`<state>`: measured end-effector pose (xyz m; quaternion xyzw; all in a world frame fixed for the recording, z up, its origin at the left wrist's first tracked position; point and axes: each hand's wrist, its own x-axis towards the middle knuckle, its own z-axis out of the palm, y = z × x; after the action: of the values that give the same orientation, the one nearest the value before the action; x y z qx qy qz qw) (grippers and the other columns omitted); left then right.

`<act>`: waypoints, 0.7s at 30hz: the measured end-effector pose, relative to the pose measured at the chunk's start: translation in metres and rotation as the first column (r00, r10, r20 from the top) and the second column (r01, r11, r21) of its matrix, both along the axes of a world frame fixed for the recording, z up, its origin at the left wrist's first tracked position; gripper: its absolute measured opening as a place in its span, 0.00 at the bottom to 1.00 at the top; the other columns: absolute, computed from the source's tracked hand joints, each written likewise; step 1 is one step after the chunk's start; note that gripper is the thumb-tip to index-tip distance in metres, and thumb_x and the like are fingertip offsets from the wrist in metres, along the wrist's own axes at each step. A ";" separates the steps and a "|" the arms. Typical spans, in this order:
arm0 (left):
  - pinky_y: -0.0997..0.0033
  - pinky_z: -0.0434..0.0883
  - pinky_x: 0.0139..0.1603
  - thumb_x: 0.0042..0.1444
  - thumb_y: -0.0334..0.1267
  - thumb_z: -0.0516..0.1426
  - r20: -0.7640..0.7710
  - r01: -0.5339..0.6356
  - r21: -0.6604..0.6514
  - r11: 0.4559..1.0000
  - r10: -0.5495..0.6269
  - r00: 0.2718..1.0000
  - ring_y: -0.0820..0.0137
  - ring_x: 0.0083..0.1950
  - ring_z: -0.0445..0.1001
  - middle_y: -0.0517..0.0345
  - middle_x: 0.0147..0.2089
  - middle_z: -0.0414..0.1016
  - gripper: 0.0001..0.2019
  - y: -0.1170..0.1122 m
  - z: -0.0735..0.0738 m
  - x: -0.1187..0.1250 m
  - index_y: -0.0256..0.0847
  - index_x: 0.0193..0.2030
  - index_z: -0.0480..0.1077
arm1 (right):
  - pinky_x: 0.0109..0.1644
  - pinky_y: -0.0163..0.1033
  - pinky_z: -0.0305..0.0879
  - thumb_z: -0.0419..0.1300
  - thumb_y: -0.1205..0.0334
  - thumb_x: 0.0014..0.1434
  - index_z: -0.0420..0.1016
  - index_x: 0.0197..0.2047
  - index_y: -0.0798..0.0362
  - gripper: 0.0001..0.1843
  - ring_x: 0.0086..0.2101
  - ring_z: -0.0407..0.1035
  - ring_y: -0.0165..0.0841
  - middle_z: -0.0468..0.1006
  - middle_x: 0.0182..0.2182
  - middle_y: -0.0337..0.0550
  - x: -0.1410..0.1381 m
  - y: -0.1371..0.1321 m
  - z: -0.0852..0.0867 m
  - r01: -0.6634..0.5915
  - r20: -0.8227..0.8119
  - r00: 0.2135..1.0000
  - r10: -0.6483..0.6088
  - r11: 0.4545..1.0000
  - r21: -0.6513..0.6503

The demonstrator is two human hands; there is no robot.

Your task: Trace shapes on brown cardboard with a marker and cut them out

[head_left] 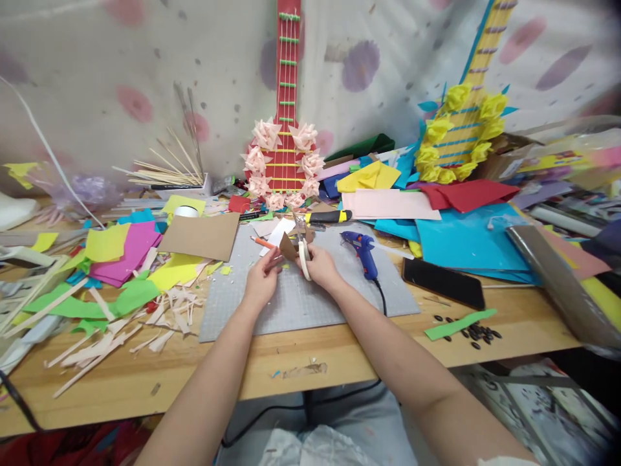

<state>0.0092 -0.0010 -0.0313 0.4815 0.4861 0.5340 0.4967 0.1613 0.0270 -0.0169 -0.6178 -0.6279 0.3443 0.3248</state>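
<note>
Here we are over the grey cutting mat (pixel 301 310), and the small brown paper piece (pixel 290 248) is up above its far half, between the two hands. The left hand (pixel 263 277) has thumb and fingers drawn together, pinching that paper at its near edge. The right hand (pixel 321 265) is curled round the pale handles of the scissors (pixel 303 257), blades pointing toward the mat's far edge and just beside the paper. An orange pen (pixel 264 243) lies on the mat beyond the left fingertips, while a blue glue gun (pixel 363 252) occupies the mat's right side. Across the mat's far edge, there's a yellow-and-black-handled tool (pixel 330 216). Over the mat's far left corner sits a larger brown sheet (pixel 198 239); left of the mat, pale scraps (pixel 177 312) litter the wooden table (pixel 286 355). Right of the mat, a dark phone (pixel 444 283), then a green strip (pixel 460 323) beside little black ovals (pixel 480 332). Behind the mat stands a red guitar (pixel 287 84) trimmed with pink flowers, and well to its right, a yellow guitar (pixel 458 144).
</note>
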 end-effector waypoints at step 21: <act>0.78 0.66 0.28 0.44 0.36 0.59 -0.239 -0.095 0.097 0.991 0.116 0.964 0.77 0.31 0.66 0.55 0.42 0.70 0.24 -0.002 0.002 -0.004 0.40 0.51 0.67 | 0.22 0.31 0.59 0.62 0.57 0.45 0.67 0.33 0.55 0.14 0.17 0.61 0.25 0.67 0.18 0.33 0.007 0.004 -0.004 -0.093 -0.229 0.971 0.070 0.991 -0.094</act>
<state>0.0054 -0.0028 -0.0297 0.5373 0.5454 0.5166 0.3834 0.1681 0.0309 -0.0207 -0.5645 -0.5932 0.4573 0.3469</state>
